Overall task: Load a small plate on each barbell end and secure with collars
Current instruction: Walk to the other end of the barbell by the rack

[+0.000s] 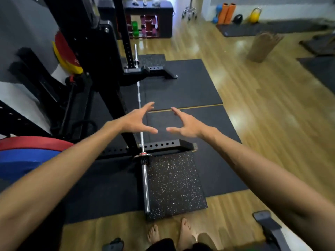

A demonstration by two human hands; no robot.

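A steel barbell (145, 185) lies on the floor along the rack, running away from me. Its near sleeve is bare and rests beside a speckled rubber pad (174, 185). The far sleeve (136, 53) is bare too. My left hand (138, 120) and my right hand (184, 125) are stretched out in front of me above the bar's shaft, fingers spread, palms facing each other, holding nothing. Red and blue plates (27, 153) sit stacked at my left. Red and yellow plates (67, 55) hang on the rack further back. No collar shows.
A black squat rack (108, 69) stands left of the bar, with feet (168, 144) crossing the black mats (181, 87). A dumbbell shelf (148, 20) stands at the back. A brown box (261, 46), rollers and kettlebells are at the right. My bare feet (168, 232) stand on wood floor.
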